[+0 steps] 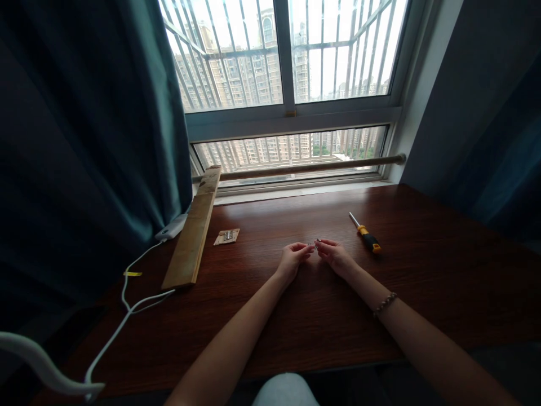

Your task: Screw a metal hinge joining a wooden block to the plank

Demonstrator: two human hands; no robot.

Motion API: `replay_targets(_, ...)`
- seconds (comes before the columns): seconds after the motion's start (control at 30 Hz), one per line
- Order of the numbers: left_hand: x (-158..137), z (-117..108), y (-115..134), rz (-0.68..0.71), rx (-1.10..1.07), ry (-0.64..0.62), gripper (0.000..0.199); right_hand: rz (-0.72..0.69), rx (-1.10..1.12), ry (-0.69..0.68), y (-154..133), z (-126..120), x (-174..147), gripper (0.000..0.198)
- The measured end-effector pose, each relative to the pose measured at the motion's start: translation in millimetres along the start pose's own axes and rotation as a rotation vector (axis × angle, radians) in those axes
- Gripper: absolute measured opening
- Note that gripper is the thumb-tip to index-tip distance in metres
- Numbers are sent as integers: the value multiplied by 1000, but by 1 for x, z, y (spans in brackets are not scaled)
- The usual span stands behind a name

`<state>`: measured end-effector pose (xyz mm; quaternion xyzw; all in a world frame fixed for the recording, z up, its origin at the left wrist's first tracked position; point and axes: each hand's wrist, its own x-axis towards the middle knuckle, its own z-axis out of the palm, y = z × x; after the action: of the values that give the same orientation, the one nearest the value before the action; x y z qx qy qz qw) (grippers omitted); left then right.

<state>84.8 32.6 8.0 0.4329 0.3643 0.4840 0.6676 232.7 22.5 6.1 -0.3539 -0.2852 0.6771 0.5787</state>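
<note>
Just above the middle of the dark wooden table (262, 316), my left hand (295, 258) and my right hand (335, 255) are close together, fingertips nearly meeting. Both pinch small shiny metal pieces (316, 243), too small to name; whether it is one piece or two I cannot tell. A screwdriver (367, 237) with a yellow and black handle lies to the right of my right hand, its shaft pointing toward the window. Left of my left hand rests a small brown card or packet (227, 236) with a metallic part on it.
A long wooden board (190, 242) lies at the left, its far end on the windowsill. White cables (122, 321) and a white power strip (171, 227) are beside it, near a blue curtain (127, 141). Behind the table stands a barred window with a horizontal rail (308, 168).
</note>
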Motion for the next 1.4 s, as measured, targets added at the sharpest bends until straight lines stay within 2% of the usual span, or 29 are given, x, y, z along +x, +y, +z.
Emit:
replay_targets(0.17,0,0,3,-8,-62,-2,29,8,-3,18,-4,-3,2,21)
replay_targets(0.4,5,-3,-1,-31,-99,-18,33,21,-66,-63,-3,-1,0,21)
replay_targets(0.57,5,-6,-3,33,-111,-18,45,14,-82,-62,-4,0,-1,23)
replay_targets(0.87,-1,0,6,-28,-167,-130,33,0,-56,-84,-3,0,-1,25)
replay_targets(1.17,-1,-3,9,-61,-335,-218,24,5,-69,-94,-3,0,-1,24)
replay_targets(1.4,-2,-3,8,-33,-247,-183,27,9,-93,-87,-3,1,-3,26)
